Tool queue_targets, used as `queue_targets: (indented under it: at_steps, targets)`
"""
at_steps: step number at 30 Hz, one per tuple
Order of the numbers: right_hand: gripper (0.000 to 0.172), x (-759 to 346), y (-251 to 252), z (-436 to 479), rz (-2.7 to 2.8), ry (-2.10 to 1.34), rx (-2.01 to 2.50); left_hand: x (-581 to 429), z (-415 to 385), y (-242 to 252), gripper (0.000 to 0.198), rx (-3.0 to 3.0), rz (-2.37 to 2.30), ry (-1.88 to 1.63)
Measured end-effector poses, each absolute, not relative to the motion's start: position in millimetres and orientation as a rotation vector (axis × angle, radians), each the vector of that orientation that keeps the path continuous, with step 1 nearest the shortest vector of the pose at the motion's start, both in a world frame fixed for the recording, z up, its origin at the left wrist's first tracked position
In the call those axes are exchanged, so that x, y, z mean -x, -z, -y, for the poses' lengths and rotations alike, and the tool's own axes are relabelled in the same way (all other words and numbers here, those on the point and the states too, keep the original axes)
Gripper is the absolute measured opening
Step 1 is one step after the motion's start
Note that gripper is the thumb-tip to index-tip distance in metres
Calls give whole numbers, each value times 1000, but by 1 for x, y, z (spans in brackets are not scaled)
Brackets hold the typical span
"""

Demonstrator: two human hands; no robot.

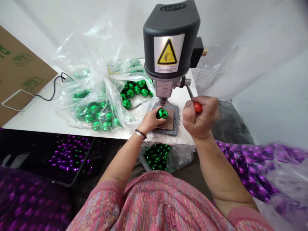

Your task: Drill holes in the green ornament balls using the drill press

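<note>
A bench drill press (pixel 172 41) with a dark housing and a yellow warning label stands in front of me. My left hand (pixel 152 120) grips a shiny green faceted ball (pixel 162 113) between thumb and fingers, on a brown board (pixel 169 120) over the grey drill base (pixel 176 128). Right above the ball is the drill chuck (pixel 163 100); the bit appears to meet the ball's top. My right hand (pixel 202 117) is closed around the red knob (pixel 198 108) of the feed lever.
Clear plastic bags (pixel 106 93) of green balls lie left on the white table (pixel 43 123). A cardboard box (pixel 21 70) stands far left, a white wire basket (pixel 207 78) behind right. Below are a bag of green balls (pixel 157 157) and purple balls (pixel 255 173) in plastic.
</note>
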State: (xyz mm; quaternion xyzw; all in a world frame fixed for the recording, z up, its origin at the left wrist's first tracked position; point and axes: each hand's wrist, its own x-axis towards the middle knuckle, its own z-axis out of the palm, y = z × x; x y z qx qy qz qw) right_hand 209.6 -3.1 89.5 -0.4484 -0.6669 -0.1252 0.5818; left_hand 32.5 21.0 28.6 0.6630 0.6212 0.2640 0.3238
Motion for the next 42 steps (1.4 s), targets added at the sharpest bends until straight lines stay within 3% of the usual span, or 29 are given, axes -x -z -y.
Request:
queue_targets:
  at_steps: [13,22,28,31,34,37,40,42]
  targets:
    - [2,-194,-83,0,1395,392,822,-29,-21,-25,76,-1716,-1601,-693]
    - [20,-198,-156,-24,1366,128,995,-16,2,-37,70,-1747,-1496,-717]
    - [17,-198,-156,-22,1363,70,996,24,35,-48,81,-1806,-1162,-427]
    - [17,-198,-156,-19,1368,57,1001,43,17,-58,62,-1769,-1361,-509]
    - [16,-198,-158,-18,1367,54,1002,62,-24,-66,40,-1814,-1877,-730]
    - [14,-198,-158,-17,1376,57,1000,80,-62,-67,44,-1859,-2285,-466]
    - [15,-200,-156,-16,1397,63,995,91,-77,-57,50,-1808,-2376,-38]
    - [16,-200,-156,-16,1405,65,987,95,-76,-49,57,-1816,-2374,43]
